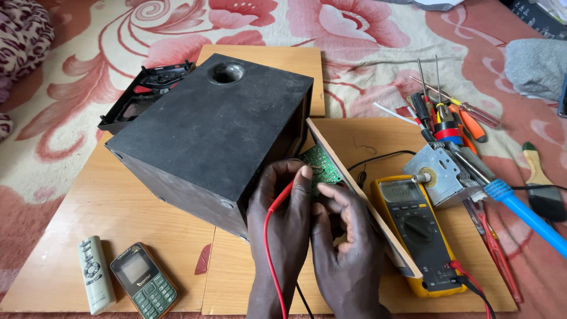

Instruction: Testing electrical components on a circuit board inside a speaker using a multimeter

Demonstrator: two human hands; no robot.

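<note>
A black speaker box [207,133] lies on its side on wooden boards [118,207], its back panel [354,189] swung open with a green circuit board [322,165] on it. My left hand [280,227] holds a red test probe [282,198] with its red lead, the tip pointing at the circuit board. Beside it, my right hand [345,242] has its fingers curled near the board; a black lead runs under it, and the probe itself is hidden. A yellow multimeter [416,233] lies just right of the panel.
A pale remote [94,273] and a small keypad phone [144,280] lie at front left. A black plastic grille [144,91] sits behind the box. At right lie a metal transformer [440,171], several screwdrivers [455,118], a blue-handled tool [525,212] and a paintbrush [540,183].
</note>
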